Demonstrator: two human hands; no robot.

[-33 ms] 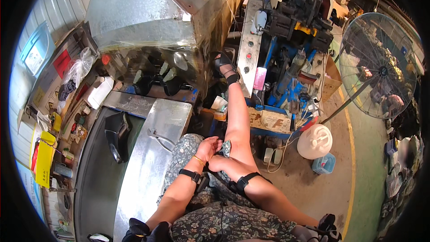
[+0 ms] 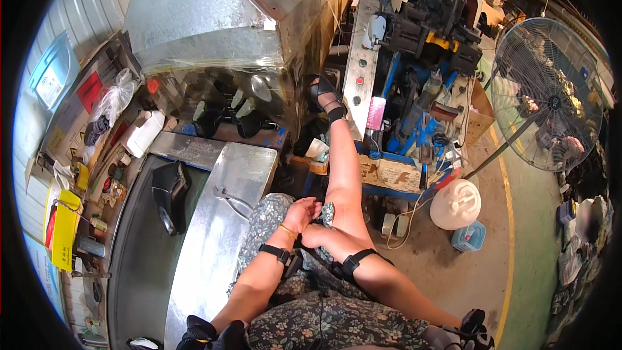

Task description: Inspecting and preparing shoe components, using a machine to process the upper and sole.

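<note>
Left hand (image 2: 302, 215): no shift that I can make out between the 2 moments.
Right hand (image 2: 316, 236): no movement that I can pick out either.
Everything around the 2 hands: no difference that I can see from here.
</note>
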